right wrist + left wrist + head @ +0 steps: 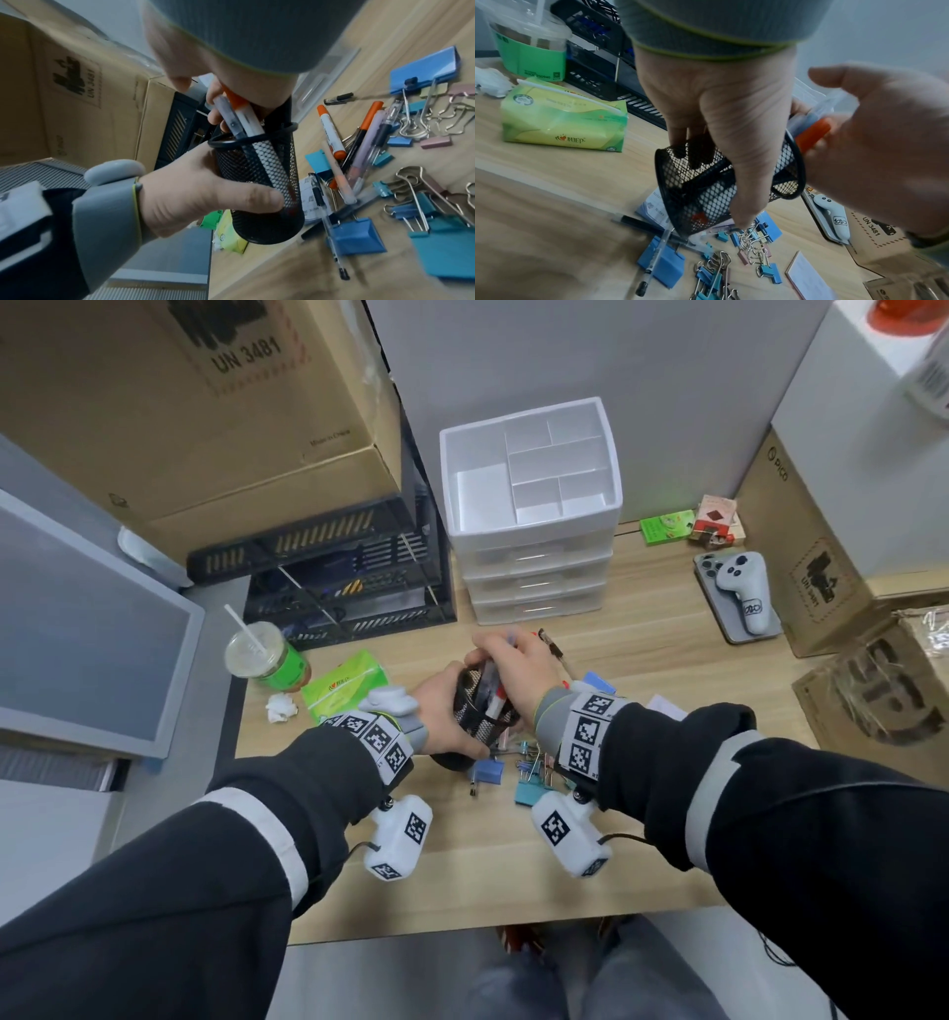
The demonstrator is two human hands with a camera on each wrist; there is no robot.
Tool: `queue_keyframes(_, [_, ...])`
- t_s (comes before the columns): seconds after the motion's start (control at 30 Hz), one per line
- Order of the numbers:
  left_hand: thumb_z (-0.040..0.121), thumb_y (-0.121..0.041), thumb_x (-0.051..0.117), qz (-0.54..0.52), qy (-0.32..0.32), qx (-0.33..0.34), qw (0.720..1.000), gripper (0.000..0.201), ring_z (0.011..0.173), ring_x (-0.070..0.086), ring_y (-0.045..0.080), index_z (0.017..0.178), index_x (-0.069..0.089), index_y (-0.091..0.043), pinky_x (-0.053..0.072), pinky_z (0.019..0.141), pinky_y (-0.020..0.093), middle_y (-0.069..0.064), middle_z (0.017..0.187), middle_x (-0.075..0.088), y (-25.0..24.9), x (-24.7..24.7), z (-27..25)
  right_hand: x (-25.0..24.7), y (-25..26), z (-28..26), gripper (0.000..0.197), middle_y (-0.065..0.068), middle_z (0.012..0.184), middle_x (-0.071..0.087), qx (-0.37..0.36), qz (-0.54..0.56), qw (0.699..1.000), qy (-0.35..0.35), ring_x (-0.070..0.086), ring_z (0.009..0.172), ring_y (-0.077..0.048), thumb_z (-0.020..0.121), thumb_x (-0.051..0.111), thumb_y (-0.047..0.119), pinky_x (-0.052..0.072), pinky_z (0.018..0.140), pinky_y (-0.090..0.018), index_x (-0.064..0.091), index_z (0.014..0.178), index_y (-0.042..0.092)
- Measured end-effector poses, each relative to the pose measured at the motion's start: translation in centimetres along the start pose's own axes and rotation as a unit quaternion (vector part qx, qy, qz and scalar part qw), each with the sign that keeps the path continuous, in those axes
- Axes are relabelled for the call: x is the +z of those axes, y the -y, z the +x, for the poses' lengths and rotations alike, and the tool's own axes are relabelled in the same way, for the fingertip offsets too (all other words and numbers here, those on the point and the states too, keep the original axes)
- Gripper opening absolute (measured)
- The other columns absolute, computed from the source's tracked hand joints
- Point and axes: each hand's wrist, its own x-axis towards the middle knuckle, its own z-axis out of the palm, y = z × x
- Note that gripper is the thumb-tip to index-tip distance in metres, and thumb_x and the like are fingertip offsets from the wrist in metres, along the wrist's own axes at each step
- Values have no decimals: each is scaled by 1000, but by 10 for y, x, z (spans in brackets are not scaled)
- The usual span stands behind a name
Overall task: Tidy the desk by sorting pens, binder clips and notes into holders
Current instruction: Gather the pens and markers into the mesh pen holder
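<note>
My left hand (439, 711) grips a black mesh pen cup (480, 711), held tilted just above the desk. My right hand (513, 654) pinches a small bundle of pens (236, 115), an orange-capped marker and a clear pen, whose lower ends sit inside the cup (257, 178). Under the cup lie more pens (331, 132) and several binder clips (424, 75) in blue, teal and pink, partly hidden by my wrists in the head view. A pad of notes (654, 207) lies beneath the cup (698, 192), and another note pad (808, 280) lies to the right.
A white drawer unit with an open divided top (534, 505) stands behind the hands. A green tissue pack (344, 688) and a drink cup with a straw (267, 660) sit left. A black crate (334, 588), a controller (739, 598) and cardboard boxes (847, 546) ring the desk.
</note>
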Motion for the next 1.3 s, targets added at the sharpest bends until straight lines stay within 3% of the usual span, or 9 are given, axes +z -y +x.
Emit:
queue_keyframes(0.1, [47,-37,95,16,-3,-10,1000,86,90,61,17,113,41,-24,49,75,26,-7,96,61,4,-1,-1,-6,7,2,11,-5,80,66,-66,-61,996,9,59,61,-9,87,66,17,50,59,-21,65,94,9])
queue_keyframes(0.27, [45,-40,94,29,-12,-8,999,90,88,63,19,117,43,-24,53,79,31,-6,97,63,13,-4,-2,-28,15,19,7,-6,89,72,-142,-141,980,-9,67,90,-22,83,61,23,55,85,-36,66,85,20])
queue_keyframes(0.4, [41,-43,91,36,-10,-15,999,84,87,64,19,110,45,-28,55,78,36,-8,95,64,24,-7,-3,-69,10,49,7,-12,87,71,-35,-188,981,-41,69,75,-23,89,54,12,60,82,-45,59,85,14])
queue_keyframes(0.5, [40,-45,91,32,-11,-29,999,89,89,65,19,115,47,-27,56,81,38,-8,99,65,35,-7,-6,-110,-16,71,7,-15,93,73,55,-300,951,-57,71,75,-25,88,54,12,61,81,-47,56,81,15])
queue_keyframes(0.63, [43,-43,92,37,-21,-39,998,95,94,65,20,124,47,-25,55,83,36,-7,105,65,48,-4,-9,-140,-41,82,14,-7,88,68,45,-430,900,-52,66,86,-28,81,53,6,56,82,-40,55,76,18])
queue_keyframes(0.73, [43,-43,92,38,-25,-51,998,94,92,65,18,124,47,-26,54,79,31,-8,103,65,59,-1,-8,-140,-50,88,16,-3,87,62,25,-453,889,-64,58,85,-25,82,54,0,43,75,-29,61,88,13])
queue_keyframes(0.83, [46,-39,94,27,-29,-54,998,96,93,62,15,129,46,-27,48,78,24,-10,105,64,64,2,-7,-130,-53,98,14,-3,88,64,-6,-459,886,-67,58,84,-22,85,57,2,41,73,-26,66,93,10])
queue_keyframes(1.03, [46,-36,95,21,-10,-44,999,96,100,63,16,130,48,-25,52,88,31,-7,111,66,66,8,0,-111,-71,123,13,0,79,67,-26,-501,863,-59,64,78,-25,84,64,18,56,75,-38,57,74,22])
queue_keyframes(1.3, [46,-36,95,-14,-29,-43,999,96,99,64,13,130,49,-26,52,88,28,-9,109,66,74,14,13,-97,-74,145,14,-4,84,64,30,-588,809,-3,63,72,-22,87,56,15,60,73,-39,56,101,17])
